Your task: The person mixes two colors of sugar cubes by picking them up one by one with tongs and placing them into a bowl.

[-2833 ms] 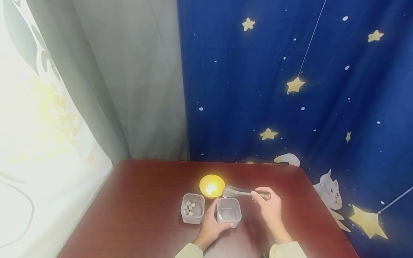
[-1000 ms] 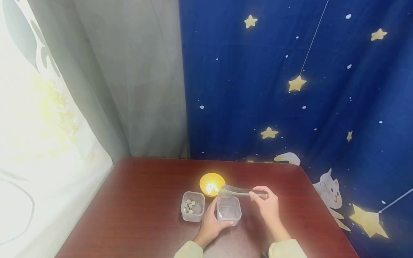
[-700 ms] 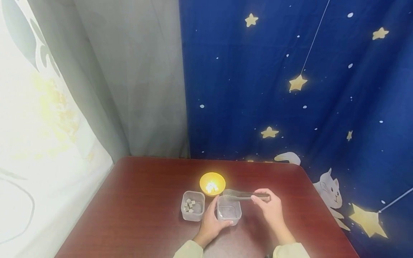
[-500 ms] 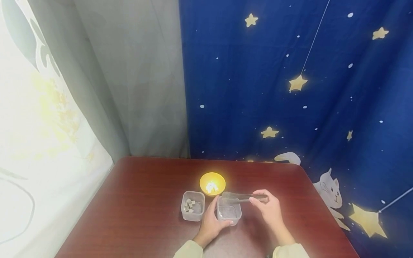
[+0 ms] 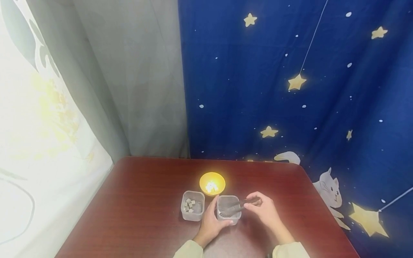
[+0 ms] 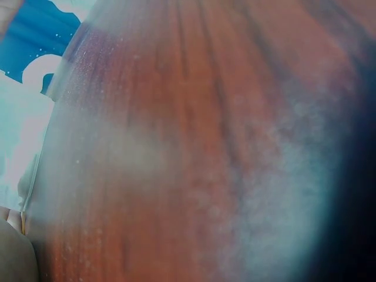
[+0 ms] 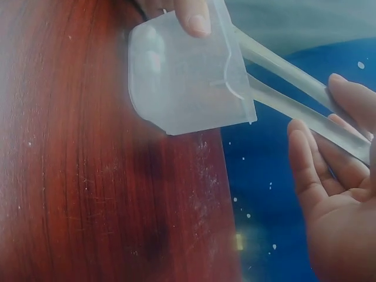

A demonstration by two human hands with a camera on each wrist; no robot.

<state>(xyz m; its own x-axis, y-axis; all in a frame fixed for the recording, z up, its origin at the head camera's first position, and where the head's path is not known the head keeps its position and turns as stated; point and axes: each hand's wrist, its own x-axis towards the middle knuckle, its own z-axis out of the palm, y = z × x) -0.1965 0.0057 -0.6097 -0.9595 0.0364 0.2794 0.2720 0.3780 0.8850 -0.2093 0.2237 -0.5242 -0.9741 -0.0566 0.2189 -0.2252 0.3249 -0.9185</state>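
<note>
The worktop (image 5: 145, 208) spreads beneath both hands. The left hand (image 5: 210, 224) comes up from the near side, thumb and fingers curled round a clear container (image 7: 182, 76). The right hand (image 5: 266, 212), its forearm angled in from the right, pinches the tongs (image 7: 305, 119) between thumb and fingers. Just beyond the left hand's fingertips sits a yellow bowl (image 5: 203, 183); left of that hand stands a second container (image 5: 193, 217). From the right hand the tongs slope into the held container. Small cubes (image 5: 190, 204) lie in the second container.
</note>
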